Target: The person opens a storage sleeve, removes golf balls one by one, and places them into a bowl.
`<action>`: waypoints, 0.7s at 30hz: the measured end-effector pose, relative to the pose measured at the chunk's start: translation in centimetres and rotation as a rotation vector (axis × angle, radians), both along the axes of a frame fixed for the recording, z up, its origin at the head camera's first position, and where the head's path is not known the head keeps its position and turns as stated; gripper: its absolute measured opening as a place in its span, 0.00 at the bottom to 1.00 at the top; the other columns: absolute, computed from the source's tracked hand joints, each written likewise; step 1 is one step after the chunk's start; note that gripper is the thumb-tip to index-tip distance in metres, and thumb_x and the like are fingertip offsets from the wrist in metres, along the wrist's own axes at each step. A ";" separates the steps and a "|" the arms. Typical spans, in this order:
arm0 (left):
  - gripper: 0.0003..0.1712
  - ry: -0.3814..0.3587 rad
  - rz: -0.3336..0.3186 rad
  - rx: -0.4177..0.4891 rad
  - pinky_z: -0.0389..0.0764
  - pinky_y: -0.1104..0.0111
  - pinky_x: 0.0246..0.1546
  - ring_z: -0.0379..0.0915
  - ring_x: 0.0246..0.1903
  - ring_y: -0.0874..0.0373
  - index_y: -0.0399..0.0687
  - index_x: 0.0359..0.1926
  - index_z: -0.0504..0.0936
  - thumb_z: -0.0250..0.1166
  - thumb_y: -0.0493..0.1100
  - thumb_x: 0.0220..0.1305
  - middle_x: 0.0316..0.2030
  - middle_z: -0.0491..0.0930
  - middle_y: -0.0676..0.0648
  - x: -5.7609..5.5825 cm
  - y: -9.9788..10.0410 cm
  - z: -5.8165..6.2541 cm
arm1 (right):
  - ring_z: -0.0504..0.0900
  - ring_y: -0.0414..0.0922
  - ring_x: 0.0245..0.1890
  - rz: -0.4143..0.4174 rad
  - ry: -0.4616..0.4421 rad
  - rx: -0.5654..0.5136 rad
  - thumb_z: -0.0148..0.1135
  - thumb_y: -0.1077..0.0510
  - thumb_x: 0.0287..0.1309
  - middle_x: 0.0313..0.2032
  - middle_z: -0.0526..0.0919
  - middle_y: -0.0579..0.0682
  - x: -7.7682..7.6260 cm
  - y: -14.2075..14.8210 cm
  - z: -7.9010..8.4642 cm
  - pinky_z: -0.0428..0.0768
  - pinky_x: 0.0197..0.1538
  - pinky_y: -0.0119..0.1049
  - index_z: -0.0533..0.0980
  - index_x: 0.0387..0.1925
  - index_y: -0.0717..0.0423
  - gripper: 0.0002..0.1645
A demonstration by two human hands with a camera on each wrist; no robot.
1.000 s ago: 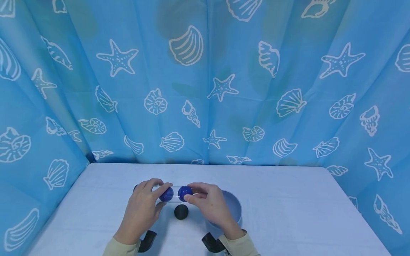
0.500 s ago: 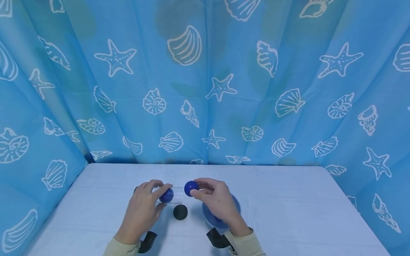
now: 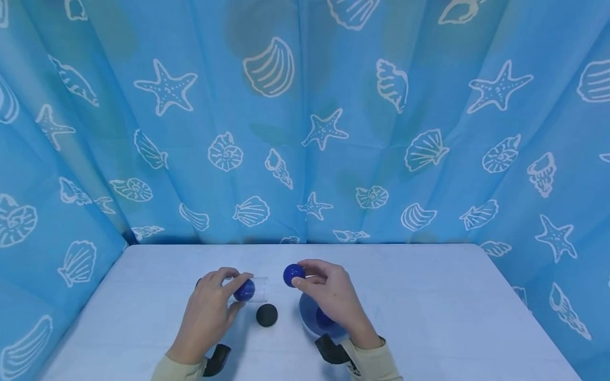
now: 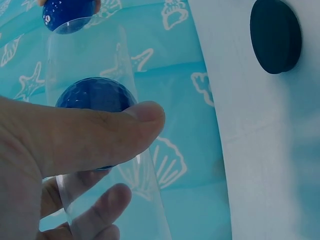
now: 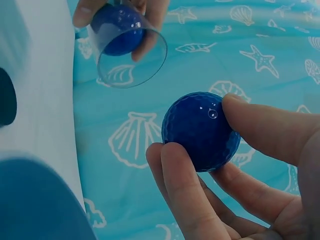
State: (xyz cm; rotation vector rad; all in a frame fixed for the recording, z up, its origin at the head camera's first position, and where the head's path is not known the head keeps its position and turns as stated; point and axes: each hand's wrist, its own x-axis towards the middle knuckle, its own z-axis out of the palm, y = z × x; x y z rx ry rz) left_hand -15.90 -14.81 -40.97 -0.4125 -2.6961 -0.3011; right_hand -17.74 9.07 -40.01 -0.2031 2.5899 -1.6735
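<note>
My left hand (image 3: 206, 313) grips a clear tube (image 3: 261, 289) lying sideways above the table, its open end facing right. Inside the tube sits a blue golf ball (image 3: 244, 290), level with the fingers; the left wrist view shows the thumb across it. My right hand (image 3: 335, 297) pinches a second blue golf ball (image 5: 201, 131) between thumb and fingertips, just right of the tube's mouth and apart from it. Under the right hand stands a blue bowl (image 3: 306, 316) with another blue ball (image 3: 324, 318) in it, partly hidden by the hand.
A round black cap (image 3: 267, 315) lies on the white-covered table (image 3: 429, 307) between the hands. A dark bit shows past the left hand at the tube's far end. Blue curtains (image 3: 305, 174) with white shell prints stand behind and at both sides.
The right hand has drawn its golf ball out of the tube's mouth, moving right and slightly up. The bowl and the ball in it show more now. The left hand stays nearly still.
</note>
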 end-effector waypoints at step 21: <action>0.33 0.012 -0.022 0.027 0.72 0.50 0.50 0.72 0.46 0.48 0.59 0.51 0.80 0.78 0.40 0.38 0.44 0.76 0.48 0.0 -0.2 0.1 | 0.80 0.39 0.42 -0.121 -0.001 -0.015 0.68 0.44 0.49 0.46 0.80 0.42 0.9 3.1 -0.5 0.79 0.47 0.40 0.75 0.53 0.45 0.28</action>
